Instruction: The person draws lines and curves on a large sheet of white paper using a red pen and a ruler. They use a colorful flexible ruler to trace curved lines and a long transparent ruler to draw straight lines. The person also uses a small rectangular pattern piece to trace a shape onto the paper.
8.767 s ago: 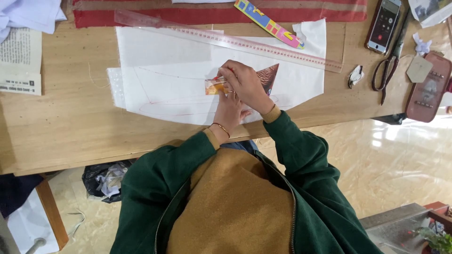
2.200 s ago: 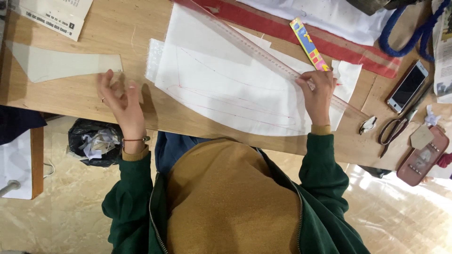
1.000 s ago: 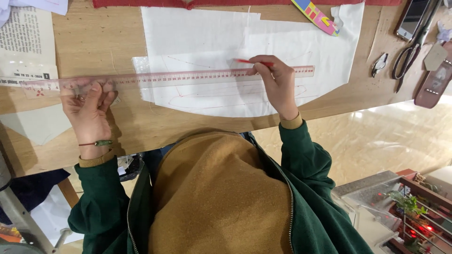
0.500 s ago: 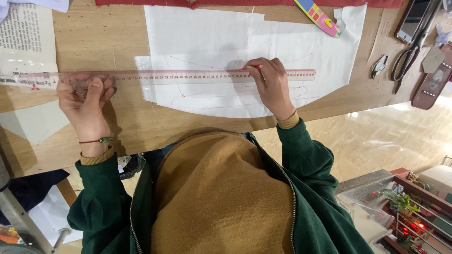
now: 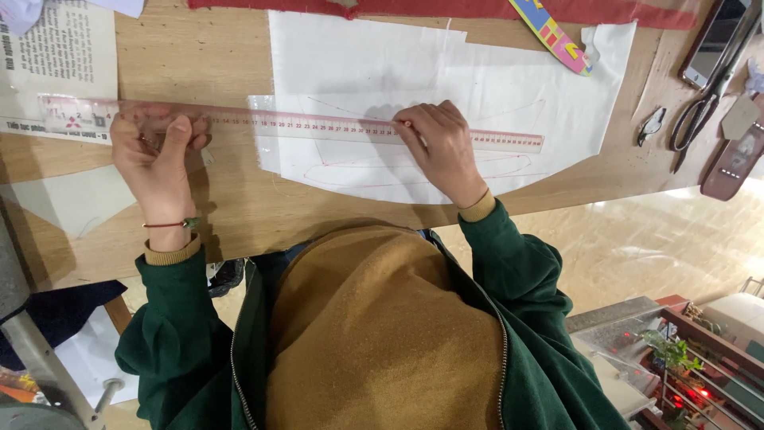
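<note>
A long clear ruler (image 5: 318,126) with red markings lies across a white paper pattern sheet (image 5: 446,80) on the wooden table (image 5: 199,56). My left hand (image 5: 155,155) presses down on the ruler near its left end. My right hand (image 5: 438,147) sits at the ruler's middle, pinching a thin red pencil whose tip touches the ruler's far edge. Curved red lines are drawn on the sheet below the ruler.
A printed newspaper page (image 5: 48,56) lies at the far left, a pale pattern piece (image 5: 68,203) near the front left edge. Red cloth (image 5: 446,8) runs along the back. A colourful curved ruler (image 5: 553,36), scissors (image 5: 700,111), a phone (image 5: 712,44) and a maroon case (image 5: 736,159) lie at the right.
The ruler was brought down from a slant across the sheet to lie level. Over the last second my right hand slid left along it with the pencil; my left hand keeps holding its end.
</note>
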